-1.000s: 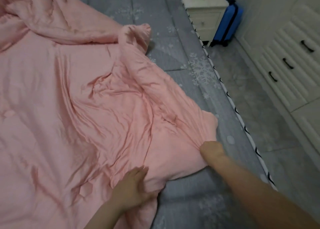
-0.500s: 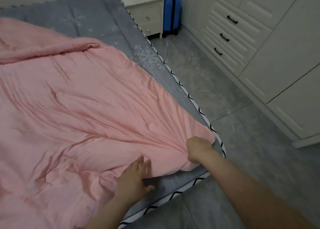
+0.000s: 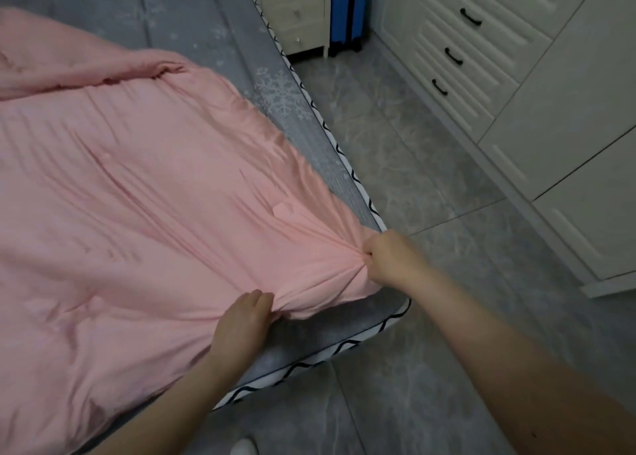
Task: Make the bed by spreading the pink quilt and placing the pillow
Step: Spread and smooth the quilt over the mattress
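Head view, looking down over the near right corner of a bed (image 3: pixel 309 337): the pink quilt (image 3: pixel 144 220) lies spread across the grey snowflake-print sheet (image 3: pixel 282 96), covering most of the left and centre of the frame, with a rumpled fold bunched along its far edge. Its near right corner is gathered into tight creases that fan out from the right hand (image 3: pixel 389 256), which is closed in a fist around the fabric just inside the corner of the mattress. The left hand (image 3: pixel 242 320) sits a little nearer and to the left, fingers curled over the quilt's near edge and gripping it, so the stretch of cloth between the two hands is drawn taut. A strip of bare grey sheet and the mattress's black-and-white zigzag trim (image 3: pixel 330 346) show beyond the quilt's near edge and right side. Both bare forearms reach in from the bottom of the frame. On the grey tiled floor (image 3: pixel 430 165) to the right stand white drawers with black handles (image 3: pixel 481 62); at the far end, a pale nightstand (image 3: pixel 296 17) and a blue suitcase (image 3: pixel 347 10) sit side by side.
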`<state>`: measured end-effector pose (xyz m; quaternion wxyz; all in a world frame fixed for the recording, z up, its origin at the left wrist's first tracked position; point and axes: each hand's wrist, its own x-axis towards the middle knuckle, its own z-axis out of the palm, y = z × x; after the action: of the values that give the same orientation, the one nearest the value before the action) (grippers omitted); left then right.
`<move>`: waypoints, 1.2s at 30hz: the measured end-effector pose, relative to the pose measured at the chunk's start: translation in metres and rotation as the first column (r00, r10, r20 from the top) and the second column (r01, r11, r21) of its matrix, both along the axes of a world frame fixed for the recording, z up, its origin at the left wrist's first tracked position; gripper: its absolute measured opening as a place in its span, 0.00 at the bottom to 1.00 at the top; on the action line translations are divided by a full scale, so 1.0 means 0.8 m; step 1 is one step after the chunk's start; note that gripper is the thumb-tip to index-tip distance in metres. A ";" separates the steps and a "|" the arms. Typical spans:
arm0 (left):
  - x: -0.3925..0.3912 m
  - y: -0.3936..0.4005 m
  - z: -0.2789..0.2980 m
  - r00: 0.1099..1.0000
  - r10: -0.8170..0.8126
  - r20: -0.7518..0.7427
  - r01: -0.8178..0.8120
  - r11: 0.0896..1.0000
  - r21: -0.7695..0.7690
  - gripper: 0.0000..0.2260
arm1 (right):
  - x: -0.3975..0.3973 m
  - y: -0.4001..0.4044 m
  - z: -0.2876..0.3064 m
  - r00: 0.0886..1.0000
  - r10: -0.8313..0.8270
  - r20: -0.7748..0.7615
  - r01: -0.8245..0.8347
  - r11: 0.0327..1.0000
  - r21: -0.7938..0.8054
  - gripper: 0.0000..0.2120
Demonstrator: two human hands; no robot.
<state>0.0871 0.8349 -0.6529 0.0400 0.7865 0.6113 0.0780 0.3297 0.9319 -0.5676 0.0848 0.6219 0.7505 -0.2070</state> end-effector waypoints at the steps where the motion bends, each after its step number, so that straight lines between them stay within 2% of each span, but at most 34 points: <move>1: 0.006 -0.004 0.007 0.997 -0.076 -0.011 0.076 0.994 0.072 0.12 | 0.014 0.000 -0.001 1.000 -0.011 -0.017 0.011 1.000 -0.005 0.08; 4: 0.036 -0.013 0.031 0.970 -0.242 0.016 0.234 0.953 0.190 0.08 | 0.057 -0.013 -0.012 0.996 -0.083 -0.039 0.079 0.993 -0.093 0.14; 7: 0.072 -0.026 0.035 0.921 -0.389 -0.027 0.388 0.910 0.148 0.08 | 0.103 -0.029 -0.029 0.982 -0.181 -0.058 0.169 0.972 -0.163 0.14; 9: 0.085 -0.029 0.016 0.904 -0.426 -0.046 0.425 0.905 -0.026 0.07 | 0.118 -0.039 -0.036 0.965 -0.258 -0.051 0.243 0.950 -0.198 0.15; 11: 0.092 -0.027 0.002 0.912 -0.407 -0.057 0.386 0.895 -0.223 0.06 | 0.123 -0.050 -0.047 0.934 -0.348 -0.085 0.311 0.905 -0.290 0.16; 12: 0.095 -0.026 0.000 0.932 -0.359 -0.037 0.329 0.887 -0.324 0.06 | 0.126 -0.055 -0.054 0.914 -0.386 -0.121 0.325 0.879 -0.349 0.17; 14: 0.111 -0.025 -0.001 0.979 -0.206 0.011 0.177 0.812 -0.556 0.11 | 0.136 -0.060 -0.057 0.890 -0.434 -0.139 0.335 0.830 -0.446 0.13; 16: 0.128 -0.018 0.007 0.994 -0.067 0.085 0.105 0.789 -0.606 0.21 | 0.146 -0.057 -0.045 0.835 -0.528 -0.157 0.392 0.769 -0.505 0.08; 18: 0.149 0.003 0.034 0.975 0.077 0.210 0.059 0.817 -0.574 0.23 | 0.158 -0.052 -0.013 0.713 -0.664 -0.227 0.456 0.684 -0.569 0.09; 20: 0.169 0.034 0.072 0.928 0.194 0.317 0.020 0.825 -0.564 0.18 | 0.169 -0.040 0.029 0.612 -0.744 -0.268 0.488 0.623 -0.611 0.08; 22: 0.189 0.072 0.120 0.896 0.238 0.375 -0.004 0.848 -0.530 0.17 | 0.185 -0.022 0.075 0.616 -0.716 -0.329 0.459 0.666 -0.588 0.06; 24: 0.218 0.116 0.183 0.854 0.217 0.473 0.013 0.900 -0.436 0.15 | 0.210 -0.001 0.137 0.619 -0.669 -0.411 0.432 0.727 -0.533 0.07; 26: 0.248 0.158 0.245 0.807 0.166 0.567 0.042 0.941 -0.335 0.13 | 0.242 0.020 0.201 0.582 -0.642 -0.500 0.430 0.764 -0.481 0.07; 28: 0.268 0.189 0.283 0.764 0.183 0.618 0.014 0.954 -0.300 0.13 | 0.267 0.038 0.249 0.561 -0.613 -0.557 0.436 0.790 -0.430 0.08; 32: 0.314 0.245 0.344 0.568 0.226 0.792 0.003 0.961 -0.277 0.09 | 0.327 0.085 0.344 0.525 -0.554 -0.646 0.459 0.823 -0.334 0.09; 34: 0.344 0.270 0.376 0.469 0.149 0.870 0.016 0.984 -0.177 0.08 | 0.352 0.112 0.381 0.531 -0.527 -0.664 0.489 0.830 -0.267 0.09; 36: 0.381 0.296 0.407 0.386 0.017 0.922 0.047 0.998 -0.039 0.12 | 0.381 0.145 0.406 0.552 -0.483 -0.680 0.510 0.840 -0.184 0.09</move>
<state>0.3916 1.0720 -0.3272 0.3956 0.6154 0.4817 0.4825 0.6345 1.0481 -0.2430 -0.2798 0.6820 0.5214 -0.4298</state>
